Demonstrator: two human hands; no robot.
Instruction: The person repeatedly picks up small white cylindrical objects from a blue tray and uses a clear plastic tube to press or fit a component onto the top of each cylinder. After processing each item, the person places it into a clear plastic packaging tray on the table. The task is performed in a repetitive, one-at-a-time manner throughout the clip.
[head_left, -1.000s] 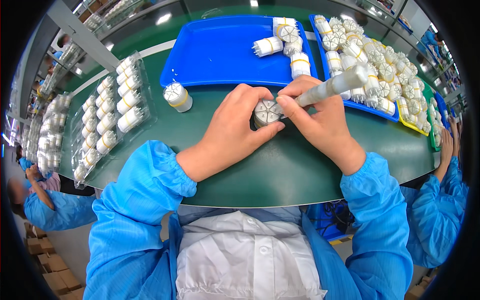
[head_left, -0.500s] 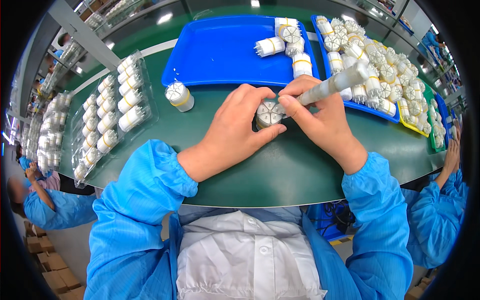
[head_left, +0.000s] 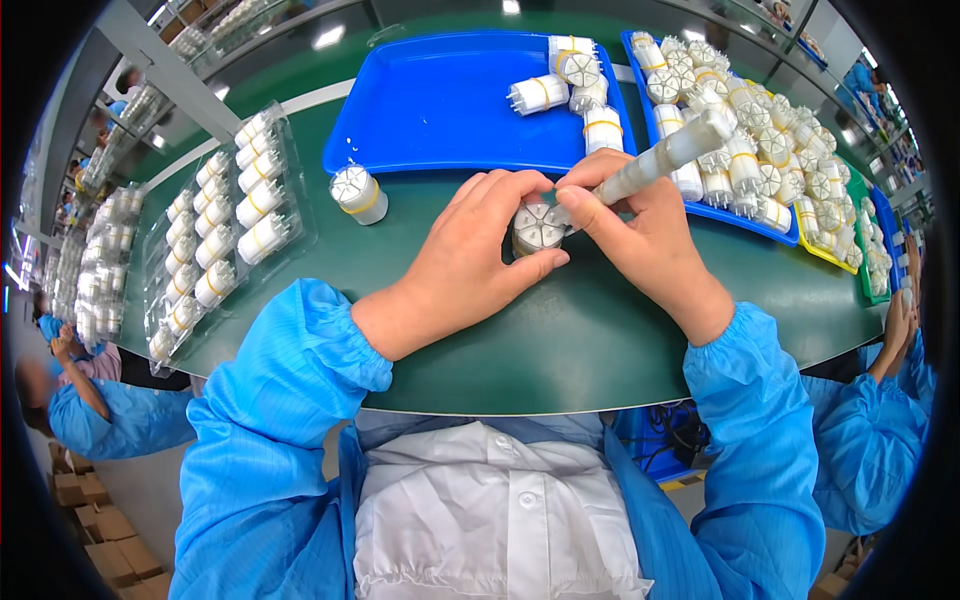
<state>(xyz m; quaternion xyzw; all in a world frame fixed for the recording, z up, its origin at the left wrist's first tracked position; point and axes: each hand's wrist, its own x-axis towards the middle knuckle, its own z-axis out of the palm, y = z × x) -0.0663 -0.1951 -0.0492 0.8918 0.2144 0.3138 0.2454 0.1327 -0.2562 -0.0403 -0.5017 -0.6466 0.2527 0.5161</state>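
Note:
My left hand (head_left: pixel 462 262) is curled round a short white cylinder (head_left: pixel 539 226), its wedge-patterned top end facing up between thumb and fingers. In my right hand (head_left: pixel 652 240), a long translucent whitish tube (head_left: pixel 660 165), like a syringe, slants up to the right. Its narrow tip meets the right edge of the cylinder's top, close to my right thumb. The fingers of both hands nearly touch behind the cylinder. A similar white cylinder (head_left: pixel 358 194) with a yellow band and pins on top stands on the green table to the left.
A blue tray (head_left: pixel 430 100) at the back holds several banded cylinders at its right end. Heaped cylinders fill a second blue tray (head_left: pixel 768 232) and a yellow tray (head_left: pixel 835 258) at the right. Clear plastic trays (head_left: pixel 290 150) of cylinders lie left. Co-workers sit on both sides.
The tube in my right hand has shifted slightly left, its upper end a little higher. The cylinder and my left hand have barely moved. A co-worker's hands at the far right have moved.

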